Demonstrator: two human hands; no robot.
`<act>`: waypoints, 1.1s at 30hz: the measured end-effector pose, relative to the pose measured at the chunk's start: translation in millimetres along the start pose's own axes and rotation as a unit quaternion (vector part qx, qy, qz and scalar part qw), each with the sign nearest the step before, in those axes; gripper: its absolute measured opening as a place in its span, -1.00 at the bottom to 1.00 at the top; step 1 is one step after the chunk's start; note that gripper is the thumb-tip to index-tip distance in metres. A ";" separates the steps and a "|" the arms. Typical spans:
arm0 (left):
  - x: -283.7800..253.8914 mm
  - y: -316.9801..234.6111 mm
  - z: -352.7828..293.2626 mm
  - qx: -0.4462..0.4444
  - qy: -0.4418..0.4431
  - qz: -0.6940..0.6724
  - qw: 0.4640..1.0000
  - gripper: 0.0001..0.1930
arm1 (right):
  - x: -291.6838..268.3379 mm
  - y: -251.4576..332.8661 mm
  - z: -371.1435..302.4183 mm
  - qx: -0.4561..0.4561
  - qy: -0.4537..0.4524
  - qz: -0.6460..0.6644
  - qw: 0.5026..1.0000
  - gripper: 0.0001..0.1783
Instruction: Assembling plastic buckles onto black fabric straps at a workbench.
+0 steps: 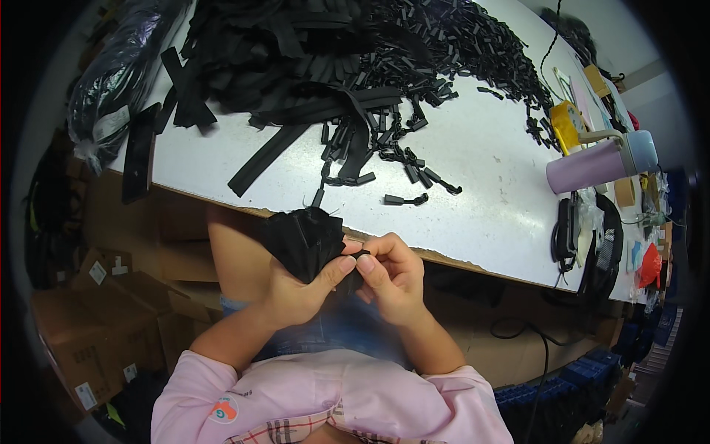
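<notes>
In front of the table's near edge, my left hand (302,294) is closed around a bundle of black zipper strips (302,238), whose ends fan upward. My right hand (399,285) pinches a small black end piece (361,254) against my left thumb and fingers; its exact shape is mostly hidden. Just beyond the bundle, a black zipper pull (318,197) lies at the table edge. More loose pulls (403,200) with looped cords are scattered on the white table (481,170). A long strip (268,159) sticks out toward me from the heap.
A large heap of black strips (274,59) and a pile of small pulls (458,37) cover the far table. To the right are a lilac tumbler (584,172), yellow tape roll (566,126) and black pouch (568,233). Cardboard boxes (103,333) stand lower left; a cable (546,355) hangs right.
</notes>
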State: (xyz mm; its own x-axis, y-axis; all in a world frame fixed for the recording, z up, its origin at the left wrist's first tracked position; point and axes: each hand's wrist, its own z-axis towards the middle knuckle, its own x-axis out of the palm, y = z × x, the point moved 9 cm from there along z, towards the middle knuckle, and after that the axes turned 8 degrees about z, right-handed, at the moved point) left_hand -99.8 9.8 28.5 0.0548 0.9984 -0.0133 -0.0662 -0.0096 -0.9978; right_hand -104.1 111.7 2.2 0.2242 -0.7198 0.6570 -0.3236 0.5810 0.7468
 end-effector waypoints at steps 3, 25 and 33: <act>1.6 -0.3 1.5 -0.041 0.016 -0.046 0.998 -0.88 | 1.2 17.0 -2.9 -0.160 -0.002 -0.146 0.976 -0.91; 5.0 32.8 -0.3 -0.163 0.100 -0.137 0.972 -0.80 | 47.1 55.9 -1.4 -0.366 0.017 -0.505 0.781 -0.63; 5.5 28.4 0.6 -0.121 0.051 -0.190 0.973 -0.80 | -3.8 15.6 6.0 -0.031 -0.003 -0.088 0.996 -0.94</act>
State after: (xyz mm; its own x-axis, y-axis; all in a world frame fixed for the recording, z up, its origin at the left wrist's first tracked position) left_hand -102.0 15.0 0.2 0.1284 0.9217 0.3661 0.2144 0.3346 -0.9176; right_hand -115.5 121.1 10.7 0.2662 -0.8151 0.5145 -0.2220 0.4676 0.8556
